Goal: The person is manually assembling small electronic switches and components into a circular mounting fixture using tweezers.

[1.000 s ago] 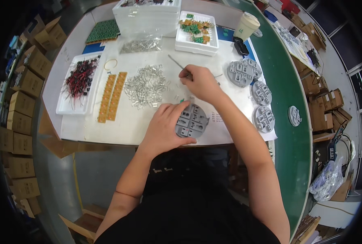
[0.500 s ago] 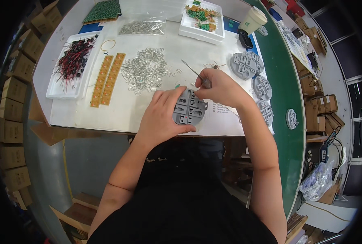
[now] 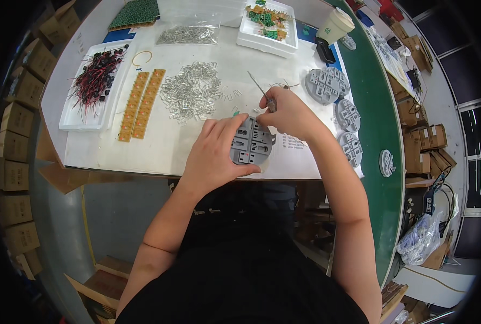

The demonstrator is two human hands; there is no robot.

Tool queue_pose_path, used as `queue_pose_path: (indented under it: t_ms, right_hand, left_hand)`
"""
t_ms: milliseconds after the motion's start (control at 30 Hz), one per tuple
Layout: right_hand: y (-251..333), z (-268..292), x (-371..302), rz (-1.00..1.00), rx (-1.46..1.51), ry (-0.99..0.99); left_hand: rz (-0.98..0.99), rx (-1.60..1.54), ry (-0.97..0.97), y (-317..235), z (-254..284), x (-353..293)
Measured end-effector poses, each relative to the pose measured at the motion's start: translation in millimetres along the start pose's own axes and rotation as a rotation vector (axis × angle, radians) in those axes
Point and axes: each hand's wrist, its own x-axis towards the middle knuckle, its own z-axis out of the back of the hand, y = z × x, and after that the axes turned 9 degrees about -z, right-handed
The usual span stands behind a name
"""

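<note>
Cardboard boxes (image 3: 14,146) line the floor left of a white-topped counter (image 3: 159,156), whose right side is bordered by a green strip (image 3: 383,216). At the middle of the counter's near edge, the left hand (image 3: 213,146) has its grip closed around the left side of a gray round piece (image 3: 251,144), thumb at the near rim and fingers at the far one. The right hand (image 3: 293,114) has its grip closed on a thin-shafted tool (image 3: 258,83), the shaft slanting up toward the counter's far edge; its fingertips are at the far right of the round piece, and whether they touch it I cannot tell. Just beyond the left hand lies a heap of metal clips (image 3: 191,92), with two orange-brown strips (image 3: 148,105) to its left. Nearer the counter's left edge, a white tray (image 3: 66,123) bears black parts with red wires (image 3: 94,81). Toward the far edge lie a clear bag of metal pieces (image 3: 188,35) and a foam box (image 3: 267,46) of small green and brown boards (image 3: 270,21). Toward the far right corner stands a pale cup (image 3: 335,26); nearer along that side lie more gray discs (image 3: 327,85).
</note>
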Motion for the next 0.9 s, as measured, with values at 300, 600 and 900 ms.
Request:
queue_pose_path:
  t_ms: [300, 600, 900]
  right_hand:
    - [-6.0, -17.3, -16.2, 0.125, -0.032, -0.140]
    - [-67.1, -50.0, -34.4, 0.717, -0.400, -0.586]
    - [-64.1, -60.7, -63.3, 0.636, -0.326, -0.601]
  left_hand:
    - [0.029, 0.013, 0.000, -0.3, 0.9, -2.2]
    - [0.005, -0.034, 0.038, 4.3, 6.4, 3.1]
    - [0.146, -0.183, -0.251, 25.3, 5.0, 9.4]
